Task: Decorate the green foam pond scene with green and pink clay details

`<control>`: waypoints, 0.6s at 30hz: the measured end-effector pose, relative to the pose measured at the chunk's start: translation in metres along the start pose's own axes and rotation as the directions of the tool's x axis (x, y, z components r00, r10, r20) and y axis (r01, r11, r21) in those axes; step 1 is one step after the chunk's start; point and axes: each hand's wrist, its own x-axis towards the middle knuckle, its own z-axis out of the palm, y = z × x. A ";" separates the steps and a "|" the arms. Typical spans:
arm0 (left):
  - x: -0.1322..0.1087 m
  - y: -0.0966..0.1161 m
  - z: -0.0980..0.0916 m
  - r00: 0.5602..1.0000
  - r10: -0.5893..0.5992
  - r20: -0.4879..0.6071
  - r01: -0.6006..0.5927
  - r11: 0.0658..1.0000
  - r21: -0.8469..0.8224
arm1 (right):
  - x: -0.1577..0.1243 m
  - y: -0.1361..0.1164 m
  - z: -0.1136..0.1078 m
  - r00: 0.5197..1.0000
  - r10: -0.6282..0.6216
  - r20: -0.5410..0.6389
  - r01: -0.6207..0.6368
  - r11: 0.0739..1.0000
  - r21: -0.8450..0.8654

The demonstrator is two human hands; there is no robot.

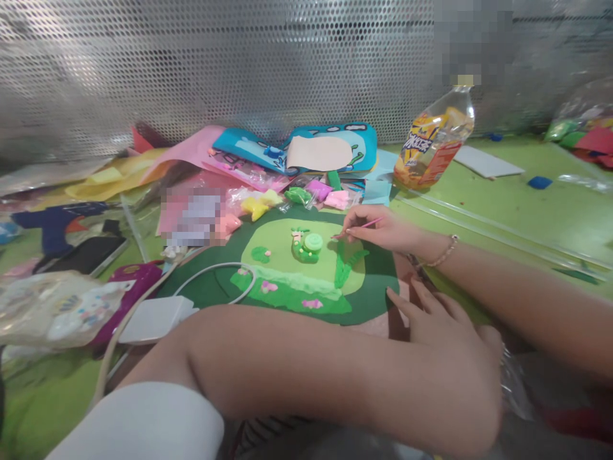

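The right hand (383,230) pinches a thin pink stick (370,223) between closed fingertips, its tip just right of the green clay figure (307,246). The figure sits mid-oval on a dark green board (378,287). The left hand (445,332), fingers spread and holding nothing, rests right of the figure and nearer the viewer, at the board's edge. A tilted drink bottle (433,144) stands beyond the figure, rightward.
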 end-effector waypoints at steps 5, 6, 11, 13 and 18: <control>-0.002 -0.002 -0.003 1.000 -0.003 0.015 0.004 1.000 -0.019 | -0.002 -0.003 0.002 0.998 -0.052 -0.029 0.049 0.994 -0.095; -0.003 -0.002 -0.003 1.000 0.001 0.021 0.000 1.000 -0.024 | -0.002 -0.004 0.003 0.997 -0.079 -0.013 0.076 0.988 -0.136; -0.004 -0.003 -0.003 1.000 0.010 0.023 -0.010 1.000 -0.006 | -0.003 -0.007 0.004 0.982 -0.189 0.007 0.183 0.937 -0.297; -0.003 -0.003 -0.002 1.000 0.014 0.017 -0.014 1.000 0.008 | -0.002 -0.006 0.005 0.982 -0.189 -0.006 0.179 0.937 -0.301; -0.002 -0.002 -0.002 0.999 0.013 0.032 -0.012 1.000 -0.017 | -0.002 -0.006 0.007 0.980 -0.196 -0.013 0.182 0.930 -0.319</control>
